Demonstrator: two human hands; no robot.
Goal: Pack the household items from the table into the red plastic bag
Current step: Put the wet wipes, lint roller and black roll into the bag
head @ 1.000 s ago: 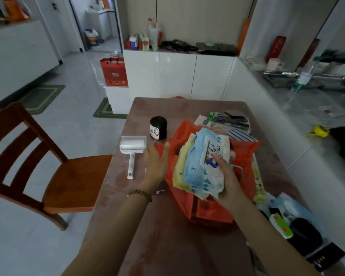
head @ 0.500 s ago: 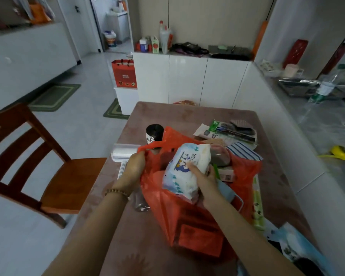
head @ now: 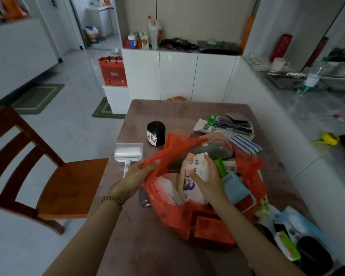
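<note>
The red plastic bag (head: pixel 187 222) sits on the brown table (head: pixel 147 253). Every place here is told from the bag.

Just past the bag's near right corner lie a green and white thing (head: pixel 287 246) and a pale blue packet (head: pixel 301 222). They are not packed yet.

Over the bag's open mouth, the right hand (head: pixel 207 184) has its fingers wrapped round a soft wipes pack (head: pixel 195 166). The pack's low end is down inside the bag. Its top end pokes out above the rim. A blue cloth thing (head: pixel 235 188) is in the bag on the right side of the pack.

At the bag's left edge, the left hand (head: pixel 135 176) pinches the red rim and pulls it up and out, so the mouth is wide.

Just left of the bag lies a white lint roller (head: pixel 128 153), close by the left hand. Past the bag's far left corner stands a black roll (head: pixel 156 133). Behind the bag are a striped cloth (head: pixel 244 143) and some flat packets (head: pixel 227 124). A grey thing (head: pixel 211 151) is at the far rim. I cannot tell if it is in the bag or behind it.

I think the job right now is getting the wipes pack into the bag. Next, the right hand should push the pack down below the rim and let go. The left hand should keep the mouth open. The bag looks quite full, so the pack may need a wiggle to fit. Then the right hand can reach for one more thing on the table.
</note>
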